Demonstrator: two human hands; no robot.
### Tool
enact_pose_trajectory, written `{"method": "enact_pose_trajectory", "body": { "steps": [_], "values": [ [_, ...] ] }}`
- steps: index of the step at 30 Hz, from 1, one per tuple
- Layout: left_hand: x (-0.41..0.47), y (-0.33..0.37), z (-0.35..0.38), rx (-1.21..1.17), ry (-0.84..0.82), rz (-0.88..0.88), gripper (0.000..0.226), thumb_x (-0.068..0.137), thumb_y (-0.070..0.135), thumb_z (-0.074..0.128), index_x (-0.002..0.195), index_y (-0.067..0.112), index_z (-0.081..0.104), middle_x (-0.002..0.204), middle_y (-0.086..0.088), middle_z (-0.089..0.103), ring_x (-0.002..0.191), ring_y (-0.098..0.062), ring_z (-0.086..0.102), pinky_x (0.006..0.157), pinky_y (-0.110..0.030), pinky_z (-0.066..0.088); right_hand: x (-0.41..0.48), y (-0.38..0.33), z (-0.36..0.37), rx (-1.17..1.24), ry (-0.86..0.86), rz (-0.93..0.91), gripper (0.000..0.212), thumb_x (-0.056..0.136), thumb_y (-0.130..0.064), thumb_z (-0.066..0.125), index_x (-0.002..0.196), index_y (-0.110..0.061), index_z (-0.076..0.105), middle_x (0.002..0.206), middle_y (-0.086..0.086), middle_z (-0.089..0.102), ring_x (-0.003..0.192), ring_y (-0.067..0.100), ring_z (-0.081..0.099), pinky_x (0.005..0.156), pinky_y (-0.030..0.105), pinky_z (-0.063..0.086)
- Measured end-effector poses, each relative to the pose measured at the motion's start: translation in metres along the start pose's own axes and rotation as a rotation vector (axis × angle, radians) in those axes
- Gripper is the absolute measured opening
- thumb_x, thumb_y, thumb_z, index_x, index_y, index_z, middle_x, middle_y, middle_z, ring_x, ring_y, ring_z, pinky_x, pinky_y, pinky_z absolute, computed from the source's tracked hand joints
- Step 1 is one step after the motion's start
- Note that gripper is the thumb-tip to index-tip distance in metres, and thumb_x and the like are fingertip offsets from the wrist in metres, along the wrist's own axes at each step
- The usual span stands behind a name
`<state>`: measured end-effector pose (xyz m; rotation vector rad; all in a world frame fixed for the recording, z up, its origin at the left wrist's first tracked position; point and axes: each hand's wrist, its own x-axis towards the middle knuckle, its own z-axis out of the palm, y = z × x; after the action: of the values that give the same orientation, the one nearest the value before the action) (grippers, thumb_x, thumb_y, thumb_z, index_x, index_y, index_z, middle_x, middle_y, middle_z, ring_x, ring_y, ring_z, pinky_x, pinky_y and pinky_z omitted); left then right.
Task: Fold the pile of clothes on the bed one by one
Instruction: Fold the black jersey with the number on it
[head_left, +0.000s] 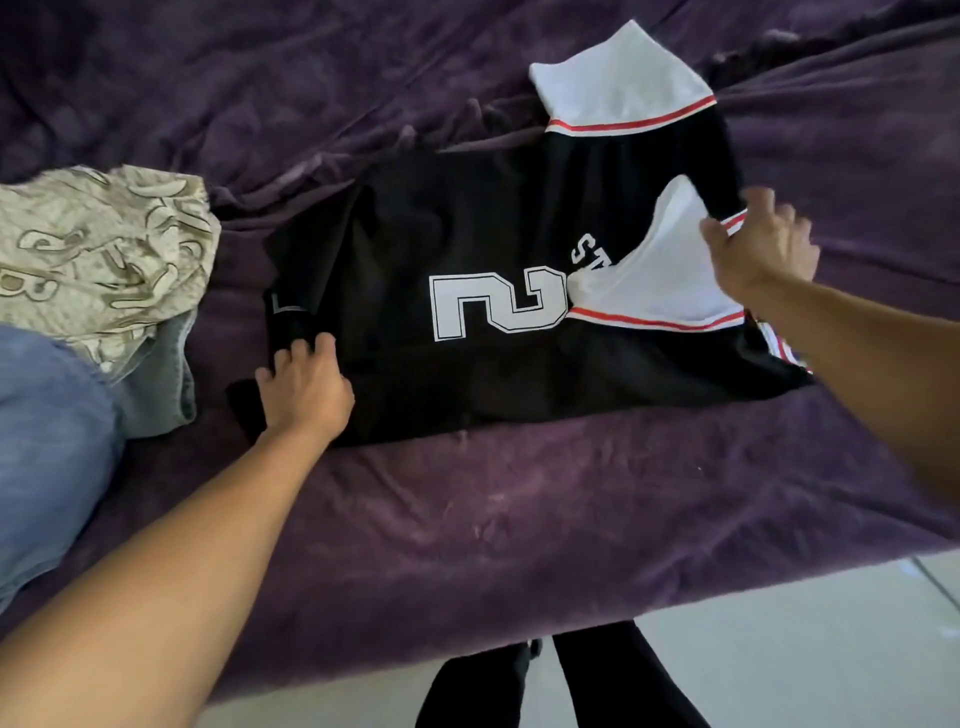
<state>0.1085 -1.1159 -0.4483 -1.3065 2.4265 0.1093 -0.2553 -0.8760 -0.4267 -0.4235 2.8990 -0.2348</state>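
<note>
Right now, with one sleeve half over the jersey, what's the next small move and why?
Probably lay the near white sleeve flat across the black jersey and let go. The right hand holds it at its striped seam, already folded partly over the print, while the left hand holds the hem. The far white sleeve sticks out unfolded, so it likely comes next.

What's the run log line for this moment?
fold: black jersey | left hand: grips hem | right hand: pinches white sleeve, over chest | pile: beside, unfolded
</note>
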Motion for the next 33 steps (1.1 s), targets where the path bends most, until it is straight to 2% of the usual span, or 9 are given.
{"method": "enact_pose_trajectory", "body": {
  "steps": [3,6,9,11,15,18,22,26,33],
  "values": [
    [0.000,0.011,0.010,0.046,0.067,0.050,0.048,0.082,0.015,0.065,0.128,0.010,0.048,0.121,-0.019,0.051,0.112,-0.038,0.046,0.094,-0.050,0.036,-0.019,0.003,0.029,-0.120,0.030,-0.379,0.054,0.094,-0.038,0.053,0.143,-0.021,0.038,0.147,0.014,0.037,0.132,0.037,0.034,0.101,0.052,0.032],
    [0.004,0.024,0.014,0.069,0.142,0.152,0.053,0.074,0.010,0.071,0.124,0.009,0.054,0.119,-0.020,0.053,0.109,-0.039,0.049,0.094,-0.051,0.038,-0.037,0.009,0.057,-0.247,-0.250,-0.599,0.057,0.097,-0.047,0.042,0.150,-0.030,0.028,0.160,0.007,0.018,0.147,0.028,0.014,0.111,0.049,0.025],
    [0.011,0.036,0.009,0.081,0.013,0.137,0.043,0.082,0.017,0.066,0.123,0.013,0.055,0.121,-0.015,0.052,0.110,-0.034,0.049,0.095,-0.047,0.039,-0.028,0.019,0.065,-0.375,-0.499,-0.586,0.060,0.096,-0.058,0.033,0.151,-0.037,0.020,0.162,0.000,0.007,0.149,0.021,0.006,0.113,0.046,0.023],
    [0.024,0.042,-0.001,0.028,0.034,0.090,0.039,0.080,0.015,0.066,0.119,0.010,0.059,0.121,-0.016,0.053,0.110,-0.035,0.049,0.093,-0.048,0.039,-0.007,0.008,0.052,-0.301,-0.512,-0.544,0.056,0.094,-0.060,0.038,0.144,-0.035,0.039,0.155,-0.001,0.031,0.141,0.022,0.029,0.106,0.044,0.035],
    [0.071,0.063,-0.033,-0.141,0.272,0.116,0.034,0.075,0.005,0.068,0.109,0.005,0.063,0.118,-0.021,0.054,0.104,-0.042,0.052,0.083,-0.054,0.044,0.061,-0.038,0.009,0.037,-0.168,-0.506,0.033,0.092,-0.046,0.056,0.105,-0.021,0.072,0.108,0.003,0.071,0.099,0.031,0.065,0.079,0.037,0.050],
    [0.119,0.076,-0.057,-0.177,0.332,0.039,0.035,0.085,0.015,0.062,0.119,0.008,0.059,0.125,-0.019,0.052,0.113,-0.040,0.047,0.088,-0.053,0.040,0.125,-0.075,-0.008,0.102,-0.039,-0.455,0.029,0.091,-0.029,0.059,0.114,-0.013,0.067,0.117,0.014,0.064,0.109,0.036,0.057,0.088,0.043,0.046],
    [0.171,0.076,-0.070,-0.160,0.062,-0.177,0.064,0.085,0.025,0.066,0.141,0.018,0.035,0.135,-0.017,0.049,0.125,-0.037,0.043,0.100,-0.048,0.033,0.188,-0.106,0.007,0.100,-0.134,-0.186,0.066,0.086,-0.031,0.068,0.139,-0.007,0.039,0.145,0.015,0.040,0.134,0.034,0.036,0.109,0.042,0.032],
    [0.186,0.070,-0.084,-0.176,0.005,-0.164,0.049,0.078,0.010,0.066,0.126,0.016,0.059,0.117,-0.018,0.063,0.110,-0.038,0.057,0.089,-0.042,0.046,0.211,-0.112,0.012,0.303,-0.259,0.171,0.079,0.076,-0.027,0.082,0.137,-0.003,0.039,0.139,0.013,0.048,0.128,0.028,0.048,0.103,0.034,0.040],
    [0.169,0.051,-0.110,-0.115,0.149,0.031,0.025,0.073,0.008,0.070,0.097,0.004,0.064,0.106,-0.019,0.062,0.100,-0.041,0.058,0.075,-0.046,0.046,0.156,-0.084,-0.047,0.675,-0.104,-0.075,0.021,0.076,-0.002,0.071,0.095,0.000,0.063,0.080,0.002,0.053,0.064,0.009,0.045,0.056,0.009,0.038]
  ]
}}
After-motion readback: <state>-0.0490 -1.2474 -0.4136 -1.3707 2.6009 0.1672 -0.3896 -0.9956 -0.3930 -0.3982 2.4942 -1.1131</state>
